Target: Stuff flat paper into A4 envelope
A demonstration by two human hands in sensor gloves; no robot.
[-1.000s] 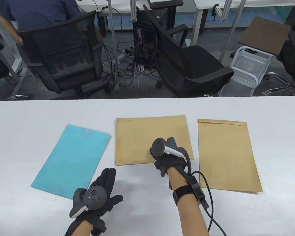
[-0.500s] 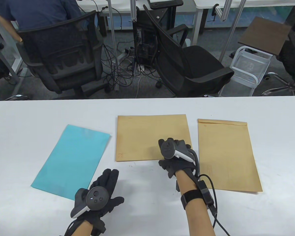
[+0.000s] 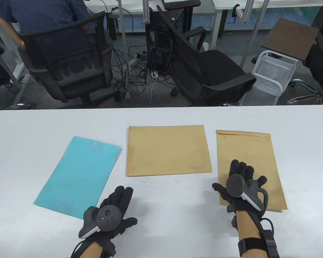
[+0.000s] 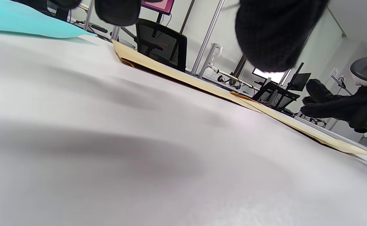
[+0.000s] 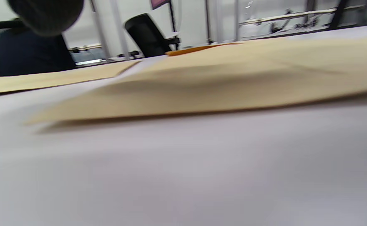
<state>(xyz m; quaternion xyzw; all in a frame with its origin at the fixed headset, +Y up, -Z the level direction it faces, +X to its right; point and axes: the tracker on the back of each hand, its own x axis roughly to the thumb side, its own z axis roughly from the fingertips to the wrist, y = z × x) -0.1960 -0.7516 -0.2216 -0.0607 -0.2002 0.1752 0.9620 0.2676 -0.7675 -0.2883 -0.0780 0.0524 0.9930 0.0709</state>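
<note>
The right hand (image 3: 241, 188) has an open grip: its fingers (image 3: 242, 168) are spread and lie over the near half of the right envelope (image 3: 247, 150), the thumb reaching past that envelope's left edge above the table (image 3: 177, 118). Whether the palm presses the paper or hangs just above it cannot be told. It holds nothing.

The left hand (image 3: 111, 212) is also open, fingers stretched forward and thumb out to the right, low over the bare table by the near edge. Its fingertips come close to the near right corner of the blue paper (image 3: 78, 174), and it grips nothing.

The blue paper lies flat and slanted on the left part of the table. A second envelope (image 3: 168, 150) lies crosswise at the middle, apart from both hands. The right envelope lies lengthwise toward the right edge, its flap end at the far side.
</note>
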